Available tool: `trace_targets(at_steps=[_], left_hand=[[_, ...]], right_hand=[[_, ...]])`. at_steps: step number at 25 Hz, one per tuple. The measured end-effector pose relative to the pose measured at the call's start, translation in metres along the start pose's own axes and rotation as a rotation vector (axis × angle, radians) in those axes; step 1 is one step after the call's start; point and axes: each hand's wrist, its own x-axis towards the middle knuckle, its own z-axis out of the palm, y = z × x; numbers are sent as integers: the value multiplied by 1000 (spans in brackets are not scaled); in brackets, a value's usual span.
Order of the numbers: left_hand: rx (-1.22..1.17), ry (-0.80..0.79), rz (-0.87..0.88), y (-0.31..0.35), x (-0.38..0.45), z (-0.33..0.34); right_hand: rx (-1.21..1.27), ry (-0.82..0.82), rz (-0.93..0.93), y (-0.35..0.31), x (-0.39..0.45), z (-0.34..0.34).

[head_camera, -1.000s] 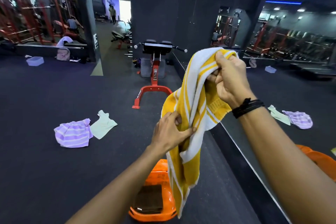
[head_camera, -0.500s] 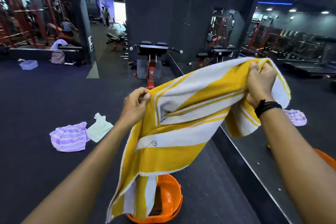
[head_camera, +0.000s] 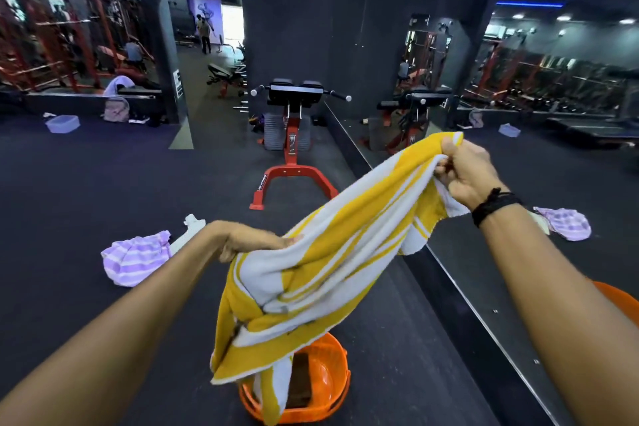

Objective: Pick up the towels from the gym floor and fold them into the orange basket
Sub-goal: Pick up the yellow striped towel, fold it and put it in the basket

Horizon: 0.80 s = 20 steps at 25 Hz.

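Flanking purple towel (head_camera: 136, 258): red bench (head_camera: 293, 162).

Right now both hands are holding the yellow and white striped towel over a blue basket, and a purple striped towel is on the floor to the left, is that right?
Not quite: the basket is orange, not blue, as the head view shows. The rest stands: the left hand and right hand hold the yellow and white striped towel over it, and a purple striped towel lies on the floor to the left.

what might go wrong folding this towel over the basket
The yellow striped towel hangs bunched between the left hand and right hand, so the fold may come out uneven. Its low end trails into the orange basket and could snag the rim.
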Motion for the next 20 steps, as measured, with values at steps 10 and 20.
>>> trace_targets(at_steps=[10, 20], left_hand=[[-938, 149, 673, 38, 6, 14], [-1121, 399, 719, 59, 4, 22]], right_hand=[[-299, -562, 392, 108, -58, 4], [-137, -823, 1031, 190, -92, -29]])
